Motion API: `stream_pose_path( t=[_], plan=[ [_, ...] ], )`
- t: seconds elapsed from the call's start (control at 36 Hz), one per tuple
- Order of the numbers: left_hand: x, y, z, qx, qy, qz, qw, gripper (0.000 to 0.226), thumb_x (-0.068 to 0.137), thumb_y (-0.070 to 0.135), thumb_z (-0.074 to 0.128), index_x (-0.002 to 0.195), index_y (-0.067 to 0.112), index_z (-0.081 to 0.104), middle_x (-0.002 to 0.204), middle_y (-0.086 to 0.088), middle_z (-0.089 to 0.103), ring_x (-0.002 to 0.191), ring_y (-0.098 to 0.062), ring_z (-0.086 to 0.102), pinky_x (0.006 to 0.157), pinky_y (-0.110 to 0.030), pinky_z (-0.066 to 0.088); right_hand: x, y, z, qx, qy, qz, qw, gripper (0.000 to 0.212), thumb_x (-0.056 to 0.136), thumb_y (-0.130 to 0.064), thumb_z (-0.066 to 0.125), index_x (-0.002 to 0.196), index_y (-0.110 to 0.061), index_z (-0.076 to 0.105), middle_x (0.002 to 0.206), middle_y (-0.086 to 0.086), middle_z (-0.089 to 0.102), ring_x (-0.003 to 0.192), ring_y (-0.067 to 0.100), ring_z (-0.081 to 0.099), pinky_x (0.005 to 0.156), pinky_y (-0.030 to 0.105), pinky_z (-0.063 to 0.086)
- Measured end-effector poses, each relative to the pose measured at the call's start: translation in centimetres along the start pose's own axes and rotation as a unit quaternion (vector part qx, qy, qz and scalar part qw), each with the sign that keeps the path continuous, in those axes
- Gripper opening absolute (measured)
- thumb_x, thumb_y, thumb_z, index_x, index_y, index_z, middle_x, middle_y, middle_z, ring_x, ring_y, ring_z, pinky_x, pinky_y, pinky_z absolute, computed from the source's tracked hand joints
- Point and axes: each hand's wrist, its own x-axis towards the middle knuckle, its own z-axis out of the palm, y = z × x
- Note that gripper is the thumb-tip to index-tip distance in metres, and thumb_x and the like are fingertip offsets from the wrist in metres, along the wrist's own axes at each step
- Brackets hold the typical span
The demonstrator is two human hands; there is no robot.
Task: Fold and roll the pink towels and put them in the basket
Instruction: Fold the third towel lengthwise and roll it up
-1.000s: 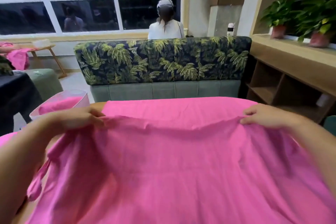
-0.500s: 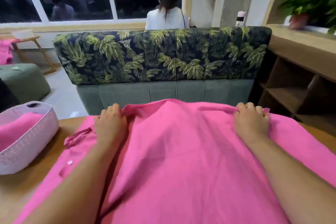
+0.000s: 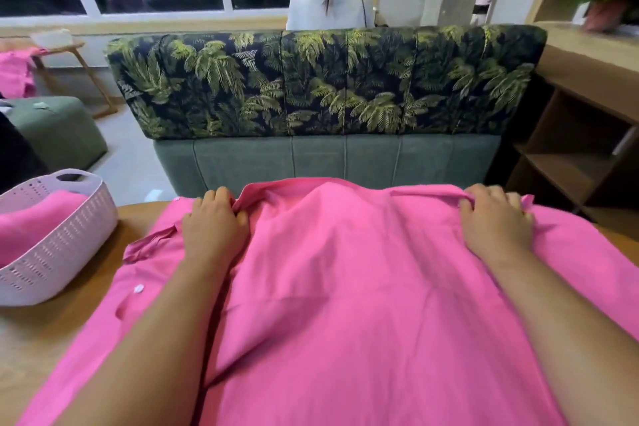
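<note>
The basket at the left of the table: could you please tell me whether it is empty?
No, the basket already holds pink cloth, which shows above its near rim.

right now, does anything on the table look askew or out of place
Yes: the pink towel is not flat. Its far edge humps up between the left hand and right hand, and the under layer sticks out unevenly on the left, toward the basket.

The towel (image 3: 363, 287) is bright pink; the basket (image 3: 69, 235) is pale lilac with rows of small holes. The sofa (image 3: 325, 86) back shows green palm leaves on black above plain grey-green, and the table (image 3: 52, 339) is light wood.
</note>
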Motion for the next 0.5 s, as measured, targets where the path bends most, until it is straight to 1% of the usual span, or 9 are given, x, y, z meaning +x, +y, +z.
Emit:
stream_pose_path(
  t=[0.11,0.28,0.36,0.5],
  plan=[
    [0.1,0.6,0.0,0.006,0.002,-0.003,1.000,0.017,0.091,0.033,0.056,0.089,0.019,0.048,0.097,-0.011,0.059,0.094,-0.036,0.055,0.075,-0.047,0.046,-0.2,-0.3,-0.1,0.021,0.017,-0.044,0.999,0.033,0.103,-0.034,0.050,0.132,-0.023,0.059,0.135,0.007,0.058,0.126,0.036,0.048,0.103,0.054,0.038],
    [0.0,0.7,0.1,0.003,0.005,0.007,1.000,0.015,0.089,0.029,0.058,0.087,0.017,0.049,0.094,-0.015,0.058,0.091,-0.039,0.053,0.072,-0.048,0.045,-0.3,-0.3,-0.1,0.041,0.023,-0.059,0.997,0.029,0.100,-0.029,0.056,0.125,-0.017,0.065,0.126,0.009,0.064,0.118,0.037,0.053,0.097,0.053,0.043],
    [-0.1,0.4,-0.1,-0.004,0.003,0.017,1.000,0.012,0.087,0.028,0.056,0.085,0.017,0.049,0.091,-0.013,0.057,0.089,-0.038,0.053,0.071,-0.048,0.046,-0.4,-0.4,-0.2,0.046,0.007,-0.054,0.997,0.033,0.101,-0.032,0.054,0.130,-0.019,0.063,0.129,0.010,0.064,0.121,0.037,0.053,0.100,0.052,0.042],
    [0.0,-0.4,-0.4,-0.019,-0.006,0.018,1.000,0.011,0.086,0.024,0.057,0.081,0.016,0.052,0.084,-0.010,0.056,0.085,-0.036,0.053,0.067,-0.044,0.045,-0.4,-0.7,-0.5,0.040,-0.015,-0.062,0.997,0.040,0.102,-0.041,0.049,0.136,-0.023,0.059,0.136,0.008,0.061,0.126,0.036,0.050,0.103,0.053,0.040]
  ],
)
